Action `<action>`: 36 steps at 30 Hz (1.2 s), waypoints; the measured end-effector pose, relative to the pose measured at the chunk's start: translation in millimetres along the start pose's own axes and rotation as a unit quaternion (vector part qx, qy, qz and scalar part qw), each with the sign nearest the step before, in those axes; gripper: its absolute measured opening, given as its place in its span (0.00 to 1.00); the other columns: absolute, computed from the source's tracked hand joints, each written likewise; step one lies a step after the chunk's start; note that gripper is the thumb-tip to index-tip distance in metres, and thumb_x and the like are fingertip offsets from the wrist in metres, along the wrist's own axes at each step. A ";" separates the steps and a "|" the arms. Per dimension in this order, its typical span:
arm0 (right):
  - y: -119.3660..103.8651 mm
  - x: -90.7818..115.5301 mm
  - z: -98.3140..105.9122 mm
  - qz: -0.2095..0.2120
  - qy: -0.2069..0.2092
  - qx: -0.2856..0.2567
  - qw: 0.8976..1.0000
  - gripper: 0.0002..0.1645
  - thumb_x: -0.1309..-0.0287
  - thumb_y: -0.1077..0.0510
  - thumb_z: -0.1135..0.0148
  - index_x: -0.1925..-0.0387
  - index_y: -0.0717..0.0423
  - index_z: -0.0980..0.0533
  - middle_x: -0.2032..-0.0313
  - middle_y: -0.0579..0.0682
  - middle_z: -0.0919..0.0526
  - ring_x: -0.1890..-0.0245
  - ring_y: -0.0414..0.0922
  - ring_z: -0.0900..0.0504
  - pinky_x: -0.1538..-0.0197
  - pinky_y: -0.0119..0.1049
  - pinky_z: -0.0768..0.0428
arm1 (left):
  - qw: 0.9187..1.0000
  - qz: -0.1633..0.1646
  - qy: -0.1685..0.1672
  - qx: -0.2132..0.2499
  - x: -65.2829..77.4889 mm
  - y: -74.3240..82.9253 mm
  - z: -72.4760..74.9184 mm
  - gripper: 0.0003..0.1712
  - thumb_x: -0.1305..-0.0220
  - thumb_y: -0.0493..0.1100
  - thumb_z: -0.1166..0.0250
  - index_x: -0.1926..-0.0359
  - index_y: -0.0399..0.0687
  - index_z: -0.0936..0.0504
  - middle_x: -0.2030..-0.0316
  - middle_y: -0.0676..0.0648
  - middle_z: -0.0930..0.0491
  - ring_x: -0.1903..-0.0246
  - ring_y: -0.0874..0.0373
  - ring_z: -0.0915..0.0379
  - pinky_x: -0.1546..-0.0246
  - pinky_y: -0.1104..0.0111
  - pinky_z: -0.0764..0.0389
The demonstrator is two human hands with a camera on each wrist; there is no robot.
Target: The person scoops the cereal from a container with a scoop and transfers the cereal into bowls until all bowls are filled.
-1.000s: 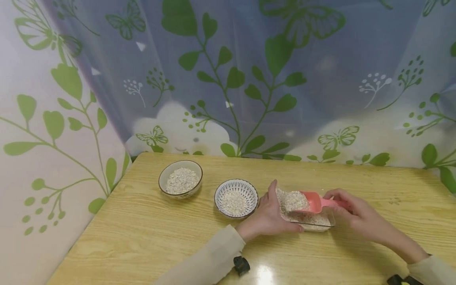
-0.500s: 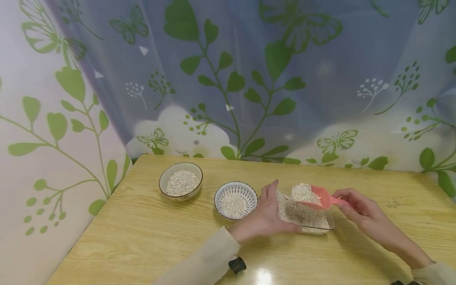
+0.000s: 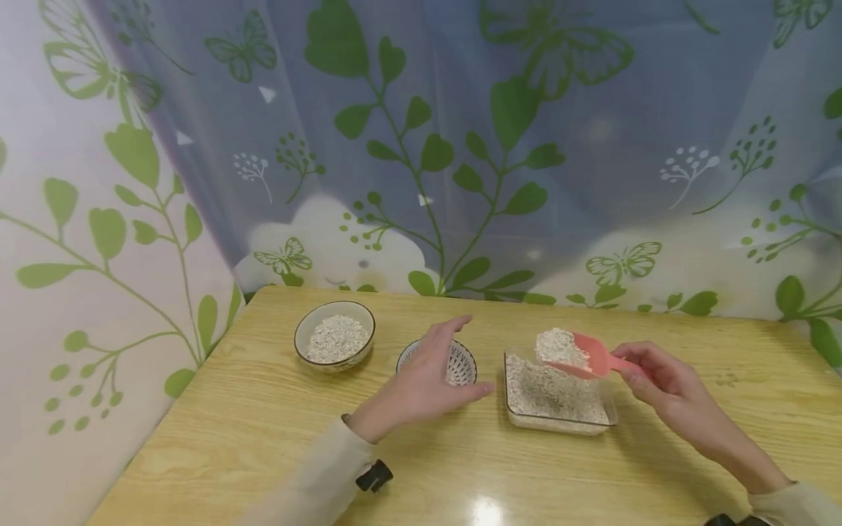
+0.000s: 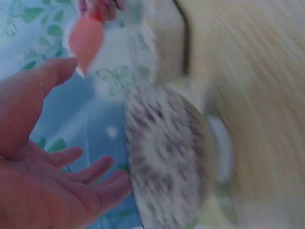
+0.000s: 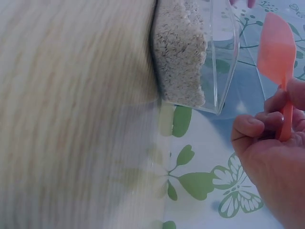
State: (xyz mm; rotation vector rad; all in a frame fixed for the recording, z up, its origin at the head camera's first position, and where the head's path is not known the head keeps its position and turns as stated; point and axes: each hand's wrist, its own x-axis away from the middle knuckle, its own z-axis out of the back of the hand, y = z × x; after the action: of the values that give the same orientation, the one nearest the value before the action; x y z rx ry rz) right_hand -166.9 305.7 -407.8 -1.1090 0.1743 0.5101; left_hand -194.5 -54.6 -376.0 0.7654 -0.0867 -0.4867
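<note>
My right hand (image 3: 671, 383) grips the handle of a pink scoop (image 3: 595, 356), which carries a heap of oat flakes (image 3: 559, 346) above a clear rectangular container (image 3: 559, 424). More flakes fill much of that container; in the right wrist view its clear side wall (image 5: 224, 57) rises above them. Over the patterned bowl (image 3: 465, 361) hovers my left hand (image 3: 421, 380), thumb and fingers spread, nothing held. It hides most of that bowl in the head view. The left wrist view, blurred, shows the patterned bowl (image 4: 162, 157) beside the fingers.
A larger cream bowl (image 3: 335, 358) with a dark rim holds oat flakes at the back left of the wooden table (image 3: 250, 438). Behind the table hangs a cloth (image 3: 592, 183) printed with leaves and butterflies.
My left hand has let go of the clear container and moved left over the patterned bowl. My right hand has lifted the loaded scoop up out of the flakes.
</note>
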 end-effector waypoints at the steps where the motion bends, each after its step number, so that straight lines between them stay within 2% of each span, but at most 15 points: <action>1: -0.8 -0.8 -0.6 -0.001 0.000 0.003 1.000 0.16 0.28 0.73 0.51 0.43 0.61 0.28 0.58 0.36 0.19 0.68 0.38 0.25 0.71 0.35 0.27 | 1.000 0.000 0.006 -0.003 1.9 -6.2 2.2 0.58 0.42 0.64 0.27 0.19 0.59 0.49 0.24 0.46 0.40 0.25 0.47 0.41 0.28 0.44 0.32; 7: -6.0 -7.5 -6.9 0.009 0.011 0.014 1.000 0.15 0.28 0.73 0.50 0.44 0.64 0.27 0.58 0.36 0.19 0.69 0.38 0.26 0.71 0.35 0.27 | 0.999 0.003 0.035 -0.021 12.8 -31.7 10.6 0.56 0.42 0.63 0.27 0.20 0.55 0.45 0.24 0.46 0.37 0.25 0.47 0.40 0.27 0.45 0.34; 13: -10.5 -19.7 -18.8 0.035 0.015 -0.016 0.999 0.16 0.30 0.75 0.49 0.44 0.64 0.26 0.58 0.37 0.17 0.70 0.38 0.25 0.71 0.34 0.27 | 0.998 -0.007 0.060 -0.030 18.5 -38.0 12.1 0.54 0.42 0.62 0.28 0.21 0.52 0.43 0.25 0.43 0.36 0.26 0.44 0.40 0.27 0.43 0.35; 16: -13.4 -25.3 -23.9 0.038 0.011 -0.013 0.999 0.16 0.30 0.75 0.49 0.45 0.65 0.26 0.58 0.38 0.17 0.68 0.36 0.23 0.69 0.32 0.25 | 0.997 0.001 0.063 -0.038 18.3 -41.7 11.8 0.54 0.42 0.63 0.28 0.21 0.51 0.42 0.26 0.42 0.36 0.26 0.43 0.41 0.28 0.42 0.34; 18: -15.7 -28.5 -26.7 0.037 0.007 -0.004 0.999 0.15 0.29 0.74 0.49 0.44 0.66 0.27 0.57 0.38 0.17 0.65 0.34 0.21 0.66 0.30 0.23 | 0.997 0.015 0.058 -0.037 17.3 -46.0 11.3 0.55 0.42 0.65 0.28 0.21 0.51 0.42 0.25 0.42 0.37 0.26 0.43 0.41 0.28 0.41 0.34; 22: -20.2 -34.4 -32.6 0.031 -0.002 0.004 1.000 0.14 0.29 0.73 0.48 0.45 0.67 0.27 0.58 0.39 0.18 0.66 0.36 0.21 0.67 0.31 0.23 | 0.998 0.051 0.032 -0.026 15.7 -55.2 11.2 0.59 0.45 0.68 0.27 0.20 0.53 0.44 0.24 0.42 0.39 0.26 0.42 0.41 0.30 0.39 0.33; 27: -26.4 -41.4 -40.6 0.021 -0.006 0.025 0.999 0.13 0.29 0.71 0.47 0.46 0.64 0.25 0.65 0.38 0.21 0.75 0.43 0.27 0.75 0.34 0.28 | 0.997 0.078 -0.007 0.014 14.7 -61.9 11.9 0.67 0.52 0.68 0.23 0.19 0.53 0.48 0.22 0.38 0.43 0.25 0.37 0.43 0.29 0.35 0.38; 32: -31.8 -48.9 -48.5 0.010 -0.016 0.035 0.999 0.12 0.28 0.69 0.46 0.46 0.63 0.26 0.68 0.39 0.23 0.79 0.40 0.30 0.78 0.33 0.30 | 0.995 0.078 -0.043 0.040 12.7 -67.6 12.3 0.74 0.58 0.65 0.19 0.18 0.52 0.53 0.20 0.37 0.48 0.23 0.37 0.46 0.27 0.35 0.41; 36: -34.8 -55.0 -55.6 -0.003 -0.029 0.037 0.999 0.11 0.27 0.67 0.45 0.46 0.63 0.26 0.69 0.45 0.23 0.80 0.36 0.34 0.79 0.33 0.32 | 0.995 0.066 -0.054 0.050 11.4 -70.0 13.0 0.78 0.62 0.62 0.16 0.18 0.49 0.55 0.21 0.37 0.47 0.24 0.38 0.45 0.27 0.37 0.40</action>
State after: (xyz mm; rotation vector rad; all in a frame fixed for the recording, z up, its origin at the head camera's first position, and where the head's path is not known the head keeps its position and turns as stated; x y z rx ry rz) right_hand -191.8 227.6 -383.4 -1.0207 0.1377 0.5260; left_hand -215.0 -111.2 -415.6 0.8251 -0.2628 -0.4002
